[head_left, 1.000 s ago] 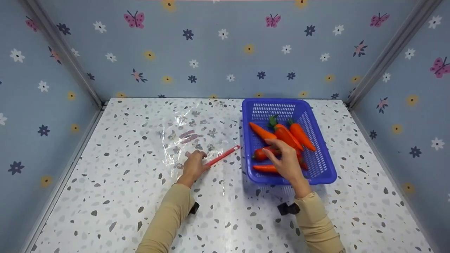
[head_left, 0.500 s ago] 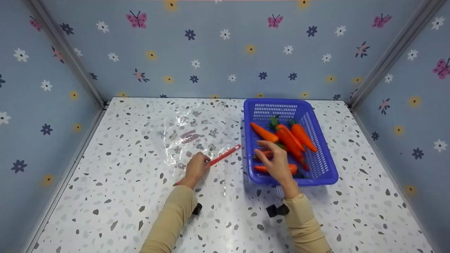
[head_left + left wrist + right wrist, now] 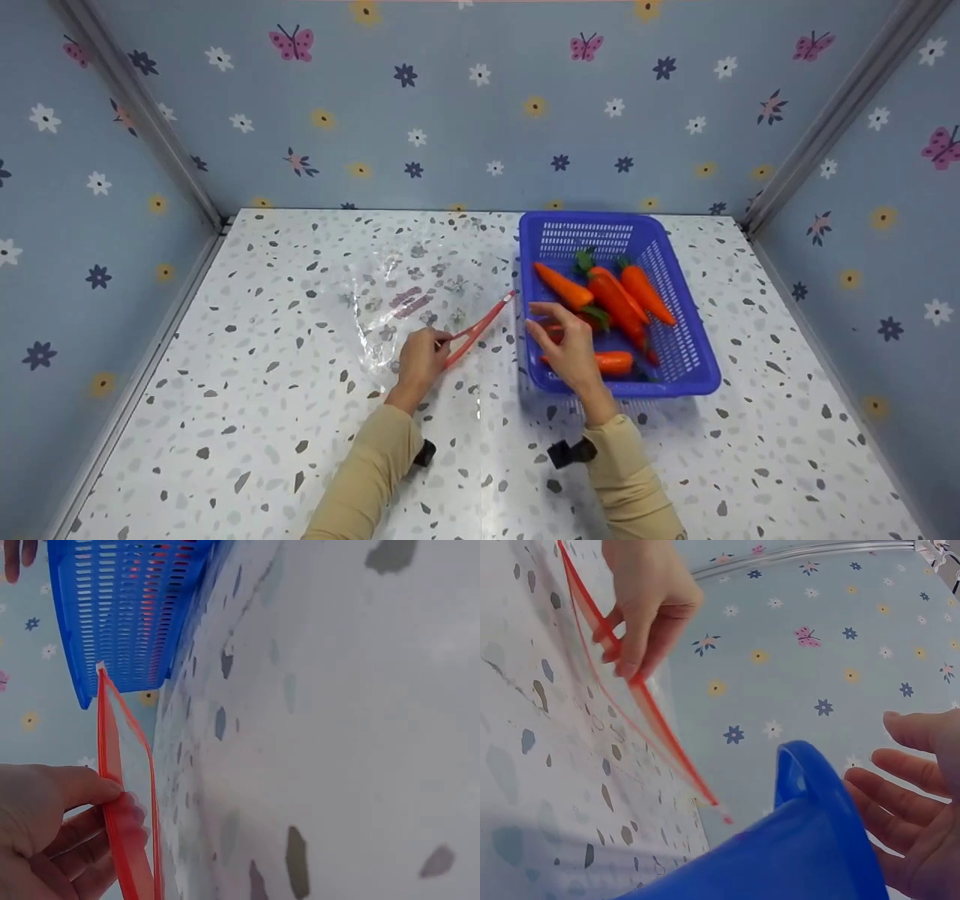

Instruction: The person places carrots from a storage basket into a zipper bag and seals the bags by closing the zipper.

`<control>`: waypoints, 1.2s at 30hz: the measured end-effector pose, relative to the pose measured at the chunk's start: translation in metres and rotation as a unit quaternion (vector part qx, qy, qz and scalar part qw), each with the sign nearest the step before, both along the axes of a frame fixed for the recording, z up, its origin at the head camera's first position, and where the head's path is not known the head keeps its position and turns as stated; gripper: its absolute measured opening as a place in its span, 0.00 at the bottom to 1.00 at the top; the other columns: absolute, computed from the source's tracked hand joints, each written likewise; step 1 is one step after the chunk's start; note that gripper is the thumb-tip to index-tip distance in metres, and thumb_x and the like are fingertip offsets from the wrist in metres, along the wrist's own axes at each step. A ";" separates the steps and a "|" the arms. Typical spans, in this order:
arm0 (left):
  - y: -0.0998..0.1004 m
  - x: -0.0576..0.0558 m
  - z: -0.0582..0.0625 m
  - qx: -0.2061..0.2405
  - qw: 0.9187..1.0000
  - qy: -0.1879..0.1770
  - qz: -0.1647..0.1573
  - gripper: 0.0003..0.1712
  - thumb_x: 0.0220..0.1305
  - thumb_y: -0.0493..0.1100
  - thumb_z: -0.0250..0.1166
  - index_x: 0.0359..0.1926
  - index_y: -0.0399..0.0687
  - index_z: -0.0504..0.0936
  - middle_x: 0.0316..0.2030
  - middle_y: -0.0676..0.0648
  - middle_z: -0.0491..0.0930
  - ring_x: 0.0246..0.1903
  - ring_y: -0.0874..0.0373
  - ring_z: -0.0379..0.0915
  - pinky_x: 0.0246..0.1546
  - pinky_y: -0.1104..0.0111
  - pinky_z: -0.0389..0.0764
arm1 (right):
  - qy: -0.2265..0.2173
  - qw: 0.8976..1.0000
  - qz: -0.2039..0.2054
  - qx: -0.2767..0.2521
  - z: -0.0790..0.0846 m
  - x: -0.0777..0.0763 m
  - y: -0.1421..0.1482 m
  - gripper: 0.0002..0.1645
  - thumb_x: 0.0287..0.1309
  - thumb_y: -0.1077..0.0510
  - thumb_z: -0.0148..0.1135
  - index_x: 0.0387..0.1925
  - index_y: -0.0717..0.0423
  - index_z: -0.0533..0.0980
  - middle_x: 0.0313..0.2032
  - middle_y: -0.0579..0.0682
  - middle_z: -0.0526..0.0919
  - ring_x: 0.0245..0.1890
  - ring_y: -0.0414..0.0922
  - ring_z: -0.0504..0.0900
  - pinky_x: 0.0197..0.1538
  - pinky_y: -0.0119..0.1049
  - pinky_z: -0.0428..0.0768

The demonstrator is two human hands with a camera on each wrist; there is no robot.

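Clear bag (image 3: 394,281): is being held by its parted red mouth (image 3: 103,727), body lying toward the worktop's (image 3: 225,450) far edge, left of the blue basket (image 3: 530,300).
Left hand (image 3: 422,360): the mouth is being pinched between thumb and fingers.
Right hand (image 3: 568,345): is being held over the basket's left side, thumb spread from fingers.
Basket: is standing toward the worktop's far right corner.
Carrots (image 3: 562,285): are being held inside, beside a long red vegetable (image 3: 616,300).

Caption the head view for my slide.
The left hand pinches the red edge of a clear bag while the right hand hovers over a blue basket of orange and red vegetables.
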State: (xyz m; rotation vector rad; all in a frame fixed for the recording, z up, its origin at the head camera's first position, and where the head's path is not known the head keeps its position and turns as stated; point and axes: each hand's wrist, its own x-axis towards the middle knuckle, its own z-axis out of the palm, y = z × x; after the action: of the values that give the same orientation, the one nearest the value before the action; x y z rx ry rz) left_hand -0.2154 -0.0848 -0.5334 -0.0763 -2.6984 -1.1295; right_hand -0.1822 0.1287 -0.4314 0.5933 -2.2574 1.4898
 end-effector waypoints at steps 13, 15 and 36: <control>0.024 0.018 0.033 0.082 0.992 0.077 -0.050 0.07 0.54 0.28 0.58 0.33 0.32 0.82 0.25 0.44 0.78 0.22 0.57 0.74 0.18 0.74 0.76 | -0.046 0.999 -0.018 -0.016 -0.009 0.001 -0.013 0.15 0.51 0.70 0.59 0.42 0.72 0.72 0.36 0.67 0.77 0.30 0.55 0.79 0.34 0.46 0.80; 0.028 0.021 0.039 0.095 0.991 0.071 -0.054 0.07 0.54 0.28 0.58 0.33 0.31 0.82 0.25 0.44 0.78 0.20 0.58 0.73 0.15 0.76 0.75 | -0.043 0.999 -0.019 -0.014 -0.009 0.000 -0.014 0.15 0.50 0.71 0.59 0.42 0.72 0.72 0.35 0.67 0.77 0.29 0.55 0.79 0.33 0.47 0.79; 0.055 0.033 0.086 0.035 0.984 0.163 -0.058 0.06 0.51 0.31 0.60 0.29 0.34 0.83 0.18 0.47 0.77 0.14 0.62 0.70 0.15 0.74 0.73 | -0.068 0.997 0.019 0.002 -0.030 -0.022 -0.010 0.19 0.53 0.60 0.61 0.44 0.68 0.73 0.27 0.56 0.81 0.22 0.47 0.80 0.27 0.38 0.81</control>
State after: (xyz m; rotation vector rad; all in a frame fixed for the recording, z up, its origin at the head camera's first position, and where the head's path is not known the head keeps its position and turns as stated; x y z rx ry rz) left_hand -0.1821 -0.0295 -0.4473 -0.3772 -2.3887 -1.1312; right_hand -0.2042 0.1191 -0.4617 0.5543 -2.3636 1.5902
